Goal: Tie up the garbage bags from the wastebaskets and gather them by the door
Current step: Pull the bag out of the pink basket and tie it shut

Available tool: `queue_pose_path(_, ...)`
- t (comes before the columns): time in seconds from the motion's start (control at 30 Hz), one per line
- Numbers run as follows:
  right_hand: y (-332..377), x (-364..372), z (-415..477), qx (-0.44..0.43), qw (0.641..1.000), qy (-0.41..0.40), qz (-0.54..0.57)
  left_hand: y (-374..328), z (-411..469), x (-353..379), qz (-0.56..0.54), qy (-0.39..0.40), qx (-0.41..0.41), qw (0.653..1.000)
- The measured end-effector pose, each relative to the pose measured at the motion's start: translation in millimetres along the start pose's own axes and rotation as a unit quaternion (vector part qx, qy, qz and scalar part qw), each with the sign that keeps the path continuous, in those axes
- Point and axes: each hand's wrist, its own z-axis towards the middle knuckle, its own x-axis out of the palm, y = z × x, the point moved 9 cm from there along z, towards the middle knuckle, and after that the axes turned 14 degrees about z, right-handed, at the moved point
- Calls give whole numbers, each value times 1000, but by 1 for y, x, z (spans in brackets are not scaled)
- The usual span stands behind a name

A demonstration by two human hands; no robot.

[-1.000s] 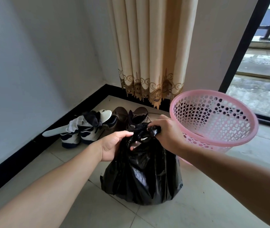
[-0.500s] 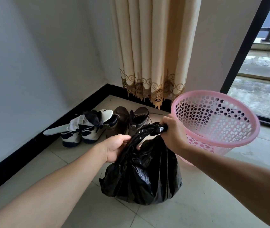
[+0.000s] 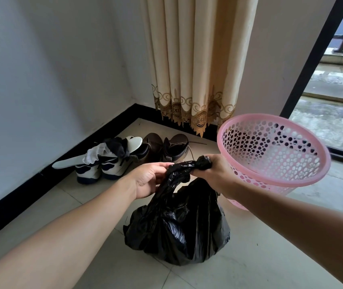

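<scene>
A full black garbage bag [image 3: 176, 228] sits on the tiled floor in front of me. Its twisted neck runs up and to the right into my right hand [image 3: 212, 176], which is closed around the bunched end. My left hand [image 3: 147, 178] is just left of the neck, fingers curled loosely against the plastic lower down. The pink perforated wastebasket [image 3: 275, 155] stands right behind my right hand, with no bag in it.
White-and-navy sneakers [image 3: 99, 165] with insoles and a sock, and brown shoes [image 3: 164, 147], line the left wall's black baseboard. A beige curtain [image 3: 193, 59] hangs behind. A glass door with a dark frame [image 3: 312, 57] is at the right.
My right hand has pulled the bag's neck up and rightward, stretching it taut. My left hand has slid from the gathered top to a looser touch beside the neck.
</scene>
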Motion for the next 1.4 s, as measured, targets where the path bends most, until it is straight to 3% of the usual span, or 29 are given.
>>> queue_pose_path(0.27,-8,-10,7,-11,1000,-12,-8,-9,-1,8,-20,29,20,999)
queue_pose_path(0.47,-25,-21,10,78,995,-44,42,-11,-3,-26,-135,-124,35,983)
queue_pose_path(0.57,-31,-30,6,93,993,-57,-47,-7,-2,-49,-188,-173,47,966)
queue_pose_path(0.73,-51,-33,-17,112,970,23,-214,-8,-17,-82,-254,-264,63,929)
queue_pose_path(0.8,-57,-38,-21,87,931,45,-351,-8,-25,-97,-168,-315,67,932)
queue_pose_path(0.83,-58,-41,-25,74,913,45,-398,-10,-31,-106,-36,-358,68,931)
queue_pose_path(0.87,-58,-44,-27,61,898,45,-433,-17,-38,-110,142,-394,77,905)
queue_pose_path(0.93,-54,-49,-36,46,873,47,-483,-29,-43,-87,463,-382,140,788)
queue_pose_path(1.0,-51,-56,-45,41,851,46,-521,-21,-42,-53,628,-307,191,689)
queue_pose_path(1.07,-50,-65,-51,38,833,46,-550,-8,-39,-36,713,-259,185,625)
queue_pose_path(1.17,-52,-75,-56,32,825,44,-563,-2,-38,-41,765,-246,157,574)
queue_pose_path(1.3,-59,-85,-55,26,838,37,-544,3,-48,-64,796,-262,89,538)
queue_pose_path(1.4,-77,-94,-58,89,845,29,-526,4,-51,-65,789,-256,75,553)
